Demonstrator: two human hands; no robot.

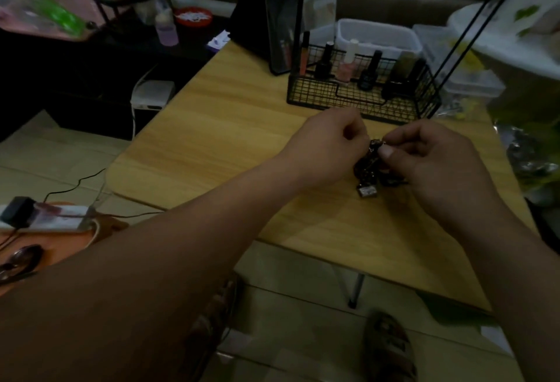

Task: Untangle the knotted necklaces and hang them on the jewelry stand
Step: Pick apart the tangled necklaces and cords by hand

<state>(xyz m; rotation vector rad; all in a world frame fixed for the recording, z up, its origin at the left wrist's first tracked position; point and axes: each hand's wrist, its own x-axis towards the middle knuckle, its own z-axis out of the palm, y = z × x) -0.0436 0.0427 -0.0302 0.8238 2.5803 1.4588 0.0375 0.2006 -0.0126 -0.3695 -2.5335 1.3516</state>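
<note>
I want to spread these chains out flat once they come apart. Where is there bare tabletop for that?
Bare: the wide stretch of table left of the left hand, between the wire basket and the rounded near-left corner; also the strip from the necklace tangle to the near edge. Crowded: back right, beyond the right hand, with the basket and plastic boxes.

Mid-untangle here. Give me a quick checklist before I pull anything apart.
1. Grip of left hand on the tangle: ok.
2. Pinch of right hand at its top: ok.
3. Strands separated: not ok, one dark clump.
4. Is the pendant clear of the knot: ok, it dangles below.
5. Bare table under the hands: ok.
6. Which strand to pull: cannot tell, too dark.
</note>
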